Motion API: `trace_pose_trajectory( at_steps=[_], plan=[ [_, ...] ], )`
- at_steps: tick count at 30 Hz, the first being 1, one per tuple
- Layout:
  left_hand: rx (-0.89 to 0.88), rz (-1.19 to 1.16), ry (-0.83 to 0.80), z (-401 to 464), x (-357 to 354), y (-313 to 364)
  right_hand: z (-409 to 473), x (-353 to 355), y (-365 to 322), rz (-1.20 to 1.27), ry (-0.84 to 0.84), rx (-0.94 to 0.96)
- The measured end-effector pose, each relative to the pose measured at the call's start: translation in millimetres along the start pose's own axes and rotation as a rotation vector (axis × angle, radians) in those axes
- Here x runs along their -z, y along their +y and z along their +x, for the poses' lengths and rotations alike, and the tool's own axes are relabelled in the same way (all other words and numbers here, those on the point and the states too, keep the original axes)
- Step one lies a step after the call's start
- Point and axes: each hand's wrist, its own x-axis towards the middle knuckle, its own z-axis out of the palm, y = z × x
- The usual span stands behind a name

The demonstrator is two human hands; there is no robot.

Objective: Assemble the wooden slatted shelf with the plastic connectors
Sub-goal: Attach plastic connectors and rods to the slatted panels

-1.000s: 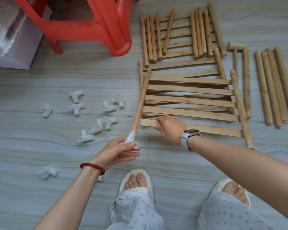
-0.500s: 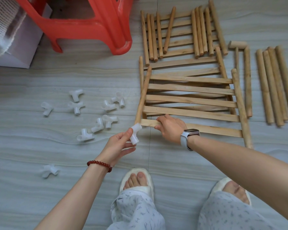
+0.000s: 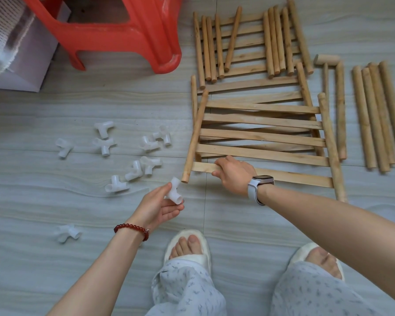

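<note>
Left hand [image 3: 160, 205]: pinches white connector [image 3: 174, 189] between thumb and fingers, just off rail end. Right hand [image 3: 234, 176]: fingers curled over nearest slat of slatted panel [image 3: 260, 137], lifting near edge. Left rail [image 3: 195, 135] end bare, at 1 o'clock from connector. Loose connectors [image 3: 132, 156] at 10 o'clock; dowels [image 3: 374, 115] at 2 o'clock. Progress: early; no connector fitted, likely all joints left. Change: connector, a second ago against rail end, now apart.

Nine white plastic pipe connectors [image 3: 105, 147] were visible, one of them held in a hand; one red plastic stool [image 3: 132, 35]; two white slippers [image 3: 187, 247].
</note>
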Motion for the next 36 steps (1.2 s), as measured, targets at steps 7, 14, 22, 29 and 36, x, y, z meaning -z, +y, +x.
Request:
trace_pose_trajectory(
  at_steps=[7, 14, 22, 29, 36],
  plan=[
    [0.026, 0.046, -0.108, -1, -8, 5, 0, -1, 0, 0.005, 0.008, 0.0],
    [0.036, 0.064, -0.082, -2, -3, 0, 0, -1, 0, 0.004, 0.002, 0.002],
    [0.048, -0.066, -0.145, 1, -5, -4, -1, 1, 0, 0.015, -0.001, 0.008],
    [0.0, -0.188, -0.097, 7, -8, -3, 0, 0, 0, 0.016, -0.004, 0.004],
    [0.023, -0.346, -0.23, 5, -10, -5, 0, 0, 0, -0.001, -0.005, 0.005]
  ],
)
